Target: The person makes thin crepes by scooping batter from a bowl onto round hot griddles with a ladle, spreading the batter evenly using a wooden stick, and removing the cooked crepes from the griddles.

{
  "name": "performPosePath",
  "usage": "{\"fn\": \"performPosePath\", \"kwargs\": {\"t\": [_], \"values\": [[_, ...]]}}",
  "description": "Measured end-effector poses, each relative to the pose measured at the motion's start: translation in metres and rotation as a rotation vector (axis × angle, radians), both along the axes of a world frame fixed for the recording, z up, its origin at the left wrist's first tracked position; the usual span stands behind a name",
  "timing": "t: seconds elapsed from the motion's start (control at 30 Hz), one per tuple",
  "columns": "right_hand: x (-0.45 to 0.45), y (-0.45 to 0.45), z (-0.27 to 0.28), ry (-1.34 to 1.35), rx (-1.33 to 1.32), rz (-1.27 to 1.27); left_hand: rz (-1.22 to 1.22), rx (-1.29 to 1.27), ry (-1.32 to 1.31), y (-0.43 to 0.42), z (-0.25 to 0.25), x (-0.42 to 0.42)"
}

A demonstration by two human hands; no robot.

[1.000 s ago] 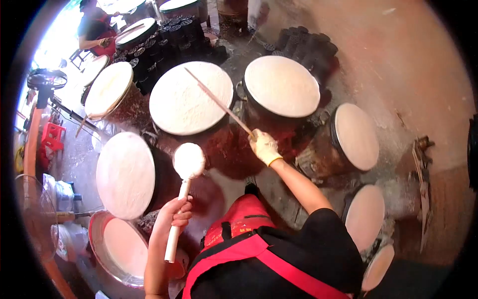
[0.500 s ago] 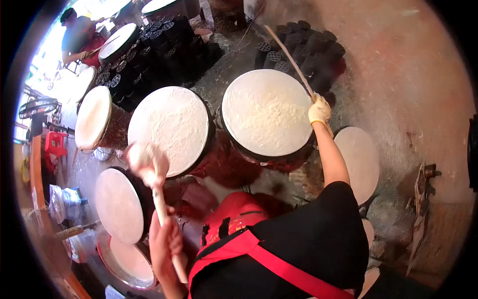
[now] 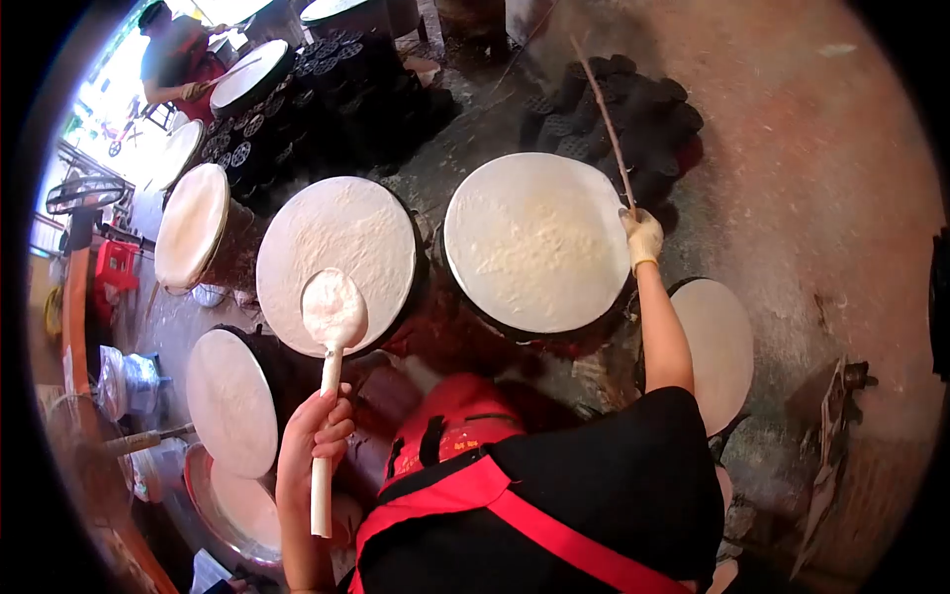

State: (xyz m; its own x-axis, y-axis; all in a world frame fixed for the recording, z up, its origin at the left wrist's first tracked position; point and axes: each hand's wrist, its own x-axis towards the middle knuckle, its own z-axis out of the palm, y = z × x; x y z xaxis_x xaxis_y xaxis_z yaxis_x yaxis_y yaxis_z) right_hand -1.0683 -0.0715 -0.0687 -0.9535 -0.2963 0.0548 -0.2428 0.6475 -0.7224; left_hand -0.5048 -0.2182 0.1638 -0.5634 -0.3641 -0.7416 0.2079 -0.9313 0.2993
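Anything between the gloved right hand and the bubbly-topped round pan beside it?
Nothing visible. The right hand, gripping a thin stick that points away from the round pan, shows right at its edge. The ladle in the left hand shows over the neighbouring pan, not in between.

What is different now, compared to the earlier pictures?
The gloved right hand moved rightward, from the near side to the right edge of the right middle disc. Its stick swung away from the left middle disc. The left hand keeps holding the ladle; nothing was let go.
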Motion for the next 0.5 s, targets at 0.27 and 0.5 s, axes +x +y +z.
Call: {"fn": "performPosePath", "kwargs": {"t": [0.27, 0.5], "values": [[0.005, -0.012, 0.009, 0.123, 0.170, 0.002, 0.079, 0.063, 0.060, -0.003, -0.004, 0.004], [0.115, -0.050, 0.134, 0.434, 0.237, 0.092, 0.082, 0.080, 0.083, -0.010, -0.004, 0.026]]}}
